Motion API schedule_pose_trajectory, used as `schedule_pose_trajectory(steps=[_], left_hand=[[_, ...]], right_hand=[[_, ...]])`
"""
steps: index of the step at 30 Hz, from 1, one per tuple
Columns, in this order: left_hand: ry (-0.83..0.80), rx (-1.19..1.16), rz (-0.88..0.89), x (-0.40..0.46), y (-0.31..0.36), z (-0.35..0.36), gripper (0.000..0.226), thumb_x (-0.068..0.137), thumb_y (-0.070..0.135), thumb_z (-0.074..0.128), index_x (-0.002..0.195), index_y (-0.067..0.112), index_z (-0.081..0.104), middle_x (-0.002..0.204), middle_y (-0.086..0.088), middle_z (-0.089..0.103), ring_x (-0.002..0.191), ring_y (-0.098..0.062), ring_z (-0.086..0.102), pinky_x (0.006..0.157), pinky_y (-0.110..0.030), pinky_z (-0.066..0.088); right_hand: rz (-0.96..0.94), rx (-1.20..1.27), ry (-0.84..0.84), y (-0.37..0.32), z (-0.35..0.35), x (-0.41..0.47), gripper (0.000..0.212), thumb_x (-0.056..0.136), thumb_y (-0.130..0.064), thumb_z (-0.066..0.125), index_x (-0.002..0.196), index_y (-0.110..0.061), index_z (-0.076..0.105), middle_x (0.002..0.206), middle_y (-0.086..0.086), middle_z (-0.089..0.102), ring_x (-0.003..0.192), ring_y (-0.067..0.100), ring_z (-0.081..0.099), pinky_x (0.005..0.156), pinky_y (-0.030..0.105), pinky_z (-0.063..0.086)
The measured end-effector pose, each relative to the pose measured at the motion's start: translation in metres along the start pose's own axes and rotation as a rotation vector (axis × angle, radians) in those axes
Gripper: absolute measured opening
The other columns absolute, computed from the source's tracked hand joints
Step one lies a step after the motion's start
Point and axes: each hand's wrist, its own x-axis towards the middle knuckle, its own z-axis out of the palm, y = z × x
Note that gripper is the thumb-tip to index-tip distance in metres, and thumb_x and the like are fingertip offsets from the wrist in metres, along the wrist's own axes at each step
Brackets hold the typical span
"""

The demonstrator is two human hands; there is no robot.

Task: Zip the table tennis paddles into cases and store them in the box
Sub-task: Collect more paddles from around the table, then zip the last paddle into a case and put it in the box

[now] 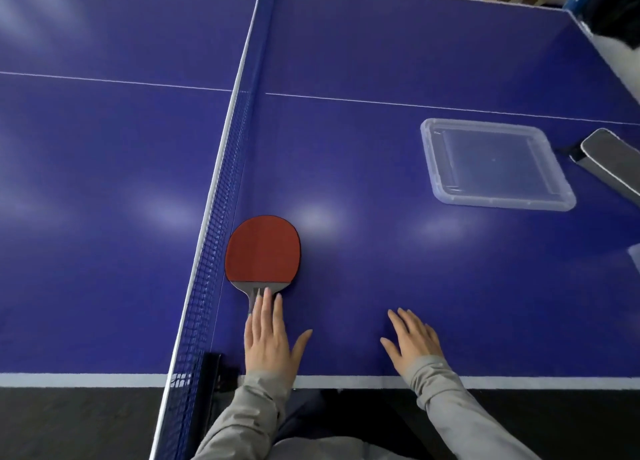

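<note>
Stretching away in glossy blue, the worktop [381, 61] carries white lines and a dark net [221, 196] running up its middle. A red paddle [262, 250] lies flat just beside the net; the left hand [268, 338] rests its straight fingers on the handle. The right hand [414, 342] lies flat and spread, holding nothing. A clear box [568, 200] sits far right, near a grey case [613, 158].
</note>
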Motion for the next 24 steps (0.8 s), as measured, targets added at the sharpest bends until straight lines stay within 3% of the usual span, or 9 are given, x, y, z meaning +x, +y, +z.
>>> schedule_pose_trajectory(steps=[3,5,14,24], left_hand=[[-0.227,0.104,0.159,0.008,0.019,0.012,0.079,0.090,0.062,0.031,0.149,0.013,0.013,0.158,-0.003,0.008,0.147,-0.021,0.004,0.117,-0.032,-0.003],[-0.308,0.165,0.238,0.015,0.034,0.021,0.080,0.091,0.062,0.031,0.150,0.016,0.001,0.159,0.002,-0.003,0.146,-0.015,-0.006,0.117,-0.032,-0.006],[-0.461,0.324,0.495,0.021,0.158,0.049,0.077,0.091,0.063,0.028,0.150,0.018,0.006,0.158,0.003,0.010,0.146,-0.016,0.005,0.119,-0.038,0.005],[-0.499,0.335,0.765,-0.072,0.378,0.124,0.071,0.093,0.059,0.030,0.148,0.019,0.013,0.156,0.003,0.018,0.145,-0.016,0.011,0.119,-0.040,0.008]], right_hand=[[0.032,0.041,0.034,0.011,-0.002,-0.008,0.061,0.096,-0.048,0.029,0.148,-0.024,0.009,0.158,-0.003,0.008,0.146,0.014,0.005,0.117,0.038,0.014],[0.065,0.068,0.059,0.023,-0.004,-0.014,0.062,0.096,-0.048,0.030,0.148,-0.023,0.009,0.158,-0.003,0.008,0.145,0.014,0.005,0.117,0.039,0.014],[0.262,0.219,0.116,0.119,0.005,-0.058,0.062,0.096,-0.049,0.029,0.148,-0.024,0.006,0.158,-0.003,0.007,0.146,0.015,0.004,0.117,0.039,0.013],[0.495,0.376,0.230,0.315,0.030,-0.172,0.061,0.096,-0.046,0.032,0.148,-0.025,0.007,0.158,-0.003,0.007,0.146,0.015,0.001,0.118,0.040,0.008]])
